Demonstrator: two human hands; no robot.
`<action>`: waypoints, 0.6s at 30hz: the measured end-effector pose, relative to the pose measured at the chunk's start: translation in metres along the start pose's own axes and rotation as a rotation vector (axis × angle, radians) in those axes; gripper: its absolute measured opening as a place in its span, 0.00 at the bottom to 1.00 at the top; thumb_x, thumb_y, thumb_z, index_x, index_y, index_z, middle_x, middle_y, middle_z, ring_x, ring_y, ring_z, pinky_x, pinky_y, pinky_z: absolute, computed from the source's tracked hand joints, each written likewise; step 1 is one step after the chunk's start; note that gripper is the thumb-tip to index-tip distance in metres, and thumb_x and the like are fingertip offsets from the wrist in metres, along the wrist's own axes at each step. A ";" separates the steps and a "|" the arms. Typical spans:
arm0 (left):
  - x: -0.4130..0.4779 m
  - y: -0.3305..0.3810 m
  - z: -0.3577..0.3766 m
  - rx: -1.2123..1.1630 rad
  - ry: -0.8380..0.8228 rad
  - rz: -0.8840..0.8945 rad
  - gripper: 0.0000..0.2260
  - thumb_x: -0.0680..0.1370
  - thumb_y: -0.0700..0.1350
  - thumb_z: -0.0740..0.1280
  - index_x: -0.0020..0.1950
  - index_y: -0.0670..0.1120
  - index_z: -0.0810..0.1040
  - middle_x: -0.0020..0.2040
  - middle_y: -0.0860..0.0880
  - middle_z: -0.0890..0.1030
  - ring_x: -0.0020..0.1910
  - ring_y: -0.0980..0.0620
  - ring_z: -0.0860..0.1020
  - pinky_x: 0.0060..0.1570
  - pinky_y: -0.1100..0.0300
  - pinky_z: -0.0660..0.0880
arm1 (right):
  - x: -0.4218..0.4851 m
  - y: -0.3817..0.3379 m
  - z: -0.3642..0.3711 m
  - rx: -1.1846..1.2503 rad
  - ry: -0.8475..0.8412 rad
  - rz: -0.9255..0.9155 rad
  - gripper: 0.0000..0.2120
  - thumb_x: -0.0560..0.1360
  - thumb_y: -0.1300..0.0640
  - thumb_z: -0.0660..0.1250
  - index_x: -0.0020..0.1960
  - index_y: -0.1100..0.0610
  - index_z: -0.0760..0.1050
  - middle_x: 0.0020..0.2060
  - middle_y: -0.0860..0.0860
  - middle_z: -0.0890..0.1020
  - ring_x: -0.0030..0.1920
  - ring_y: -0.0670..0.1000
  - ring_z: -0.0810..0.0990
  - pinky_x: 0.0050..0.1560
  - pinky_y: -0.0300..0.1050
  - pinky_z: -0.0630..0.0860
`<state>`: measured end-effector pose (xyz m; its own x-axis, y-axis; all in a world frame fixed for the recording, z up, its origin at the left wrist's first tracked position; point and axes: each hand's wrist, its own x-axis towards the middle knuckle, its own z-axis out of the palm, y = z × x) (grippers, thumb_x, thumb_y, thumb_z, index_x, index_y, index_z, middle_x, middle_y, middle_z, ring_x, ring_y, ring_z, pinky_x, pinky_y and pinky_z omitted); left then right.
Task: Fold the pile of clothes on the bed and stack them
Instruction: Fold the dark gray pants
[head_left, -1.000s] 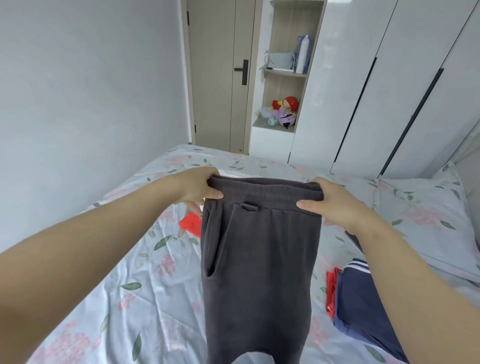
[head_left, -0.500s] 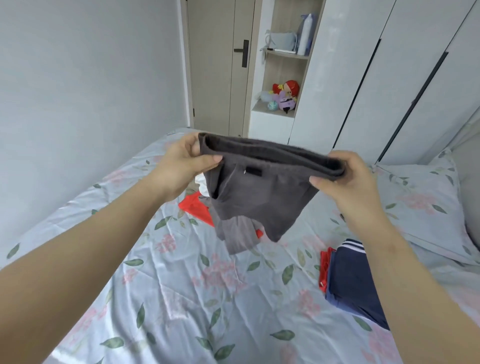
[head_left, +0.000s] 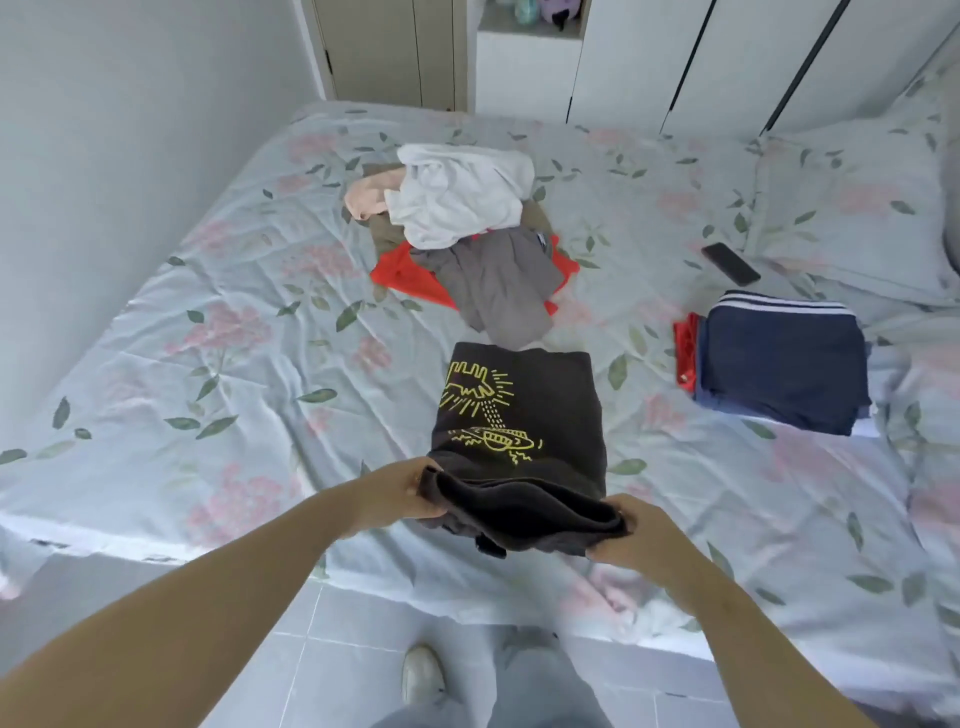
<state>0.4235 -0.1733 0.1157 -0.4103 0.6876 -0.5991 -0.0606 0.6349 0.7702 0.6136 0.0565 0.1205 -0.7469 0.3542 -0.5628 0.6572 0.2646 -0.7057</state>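
Both the left hand (head_left: 400, 493) and right hand (head_left: 631, 530) pinch the soft, floppy dark trousers (head_left: 519, 426) by their waistband corners, probably the steadiest hold.

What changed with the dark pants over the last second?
The dark pants came down from mid-air and now lie stretched out on the bed, yellow print up. The left hand and right hand kept gripping the near end, which is still lifted. The unfolded pile and the navy folded stack stayed put.
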 end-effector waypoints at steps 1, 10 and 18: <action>0.000 -0.008 0.004 0.024 -0.022 -0.042 0.10 0.75 0.33 0.67 0.56 0.40 0.73 0.46 0.44 0.79 0.44 0.53 0.80 0.44 0.66 0.77 | -0.006 0.007 0.009 0.028 -0.026 0.063 0.12 0.65 0.67 0.72 0.46 0.57 0.76 0.36 0.52 0.77 0.34 0.47 0.74 0.32 0.32 0.69; 0.049 -0.006 0.004 0.027 0.103 -0.129 0.11 0.76 0.39 0.68 0.57 0.46 0.72 0.51 0.49 0.79 0.52 0.51 0.77 0.51 0.64 0.74 | 0.031 0.014 0.010 0.298 0.034 0.227 0.12 0.70 0.70 0.69 0.51 0.61 0.74 0.44 0.59 0.80 0.44 0.58 0.81 0.46 0.46 0.80; 0.162 0.026 -0.031 -0.136 0.388 -0.123 0.11 0.77 0.44 0.68 0.58 0.45 0.74 0.51 0.47 0.81 0.45 0.53 0.79 0.39 0.64 0.72 | 0.155 -0.001 -0.032 0.477 0.233 0.175 0.18 0.74 0.61 0.70 0.61 0.56 0.68 0.54 0.53 0.76 0.53 0.53 0.78 0.43 0.42 0.78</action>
<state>0.3268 -0.0566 0.0455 -0.7031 0.4093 -0.5815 -0.2392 0.6340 0.7354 0.5000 0.1402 0.0478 -0.5532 0.5592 -0.6175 0.6103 -0.2324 -0.7573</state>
